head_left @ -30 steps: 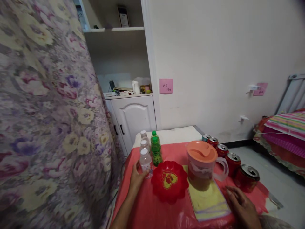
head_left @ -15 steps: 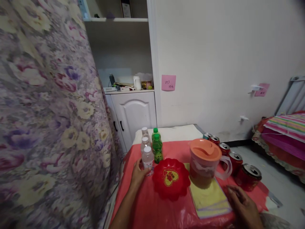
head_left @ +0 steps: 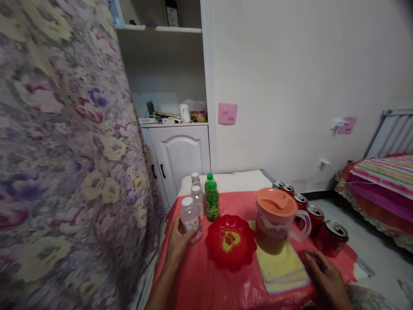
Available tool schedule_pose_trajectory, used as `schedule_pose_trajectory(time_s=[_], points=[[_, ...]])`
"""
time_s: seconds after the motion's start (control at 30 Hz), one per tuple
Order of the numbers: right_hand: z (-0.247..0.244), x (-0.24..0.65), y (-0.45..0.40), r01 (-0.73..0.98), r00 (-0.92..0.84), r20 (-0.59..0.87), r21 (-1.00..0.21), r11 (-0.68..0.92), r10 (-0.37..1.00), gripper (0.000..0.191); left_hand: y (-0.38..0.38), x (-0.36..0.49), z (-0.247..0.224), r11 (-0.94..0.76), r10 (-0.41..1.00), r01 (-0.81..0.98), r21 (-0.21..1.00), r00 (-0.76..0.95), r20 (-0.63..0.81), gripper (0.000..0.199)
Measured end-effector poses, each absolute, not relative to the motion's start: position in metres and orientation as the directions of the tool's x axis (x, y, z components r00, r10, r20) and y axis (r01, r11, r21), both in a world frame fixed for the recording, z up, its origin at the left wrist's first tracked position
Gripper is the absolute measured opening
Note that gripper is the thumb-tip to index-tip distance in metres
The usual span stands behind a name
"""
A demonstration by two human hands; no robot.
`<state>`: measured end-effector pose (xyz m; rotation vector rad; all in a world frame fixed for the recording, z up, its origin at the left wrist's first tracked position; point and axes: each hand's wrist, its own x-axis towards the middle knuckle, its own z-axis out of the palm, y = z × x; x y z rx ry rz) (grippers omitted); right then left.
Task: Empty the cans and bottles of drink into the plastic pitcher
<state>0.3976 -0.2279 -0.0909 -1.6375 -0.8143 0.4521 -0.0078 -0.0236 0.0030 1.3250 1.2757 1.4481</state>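
Nearest is the right hand [head_left: 325, 273], low beside the yellow cloth [head_left: 284, 273]; its fingers are loosely bent and I see nothing held in them. If this hand would catch the cloth and pull it, the pitcher with orange lid [head_left: 274, 226], which stands on it, could be shaken, and its liquid might slop.

The left hand [head_left: 178, 243] has thumb and fingers around the front clear bottle [head_left: 190, 215], at the left side of the table, beside the red scalloped dish [head_left: 222, 261]. The bottle leans slightly to the left; whether its base touches the red cover [head_left: 230, 292], I cannot tell. The grip looks light and low — so the bottle, I think, could tip over its top or slip, if the fingers relax.

Farther, the middle clear bottle [head_left: 197, 202] and the green bottle [head_left: 212, 204] stand close behind. A backward push could knock them, because the space is narrow. The nearest can [head_left: 331, 240], near the right edge, could fall if an elbow sweeps wide.
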Motion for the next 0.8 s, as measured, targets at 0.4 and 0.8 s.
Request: schedule_pose_trajectory(time_s=[0.4, 0.8], points=[[-0.077, 0.381, -0.224, 0.246, 0.663, 0.157, -0.969, -0.015, 0.732, 0.041, -0.044, -0.008, 0.015, -0.133, 0.991, -0.025, 0.991, -0.013, 0.132, 0.078], [-0.058, 0.355, -0.242, 0.316, 0.598, 0.239, -0.948, 0.049, 0.765, 0.043, -0.059, 0.032, 0.022, -0.313, 0.949, 0.235, 0.92, 0.108, 0.296, 0.073]])
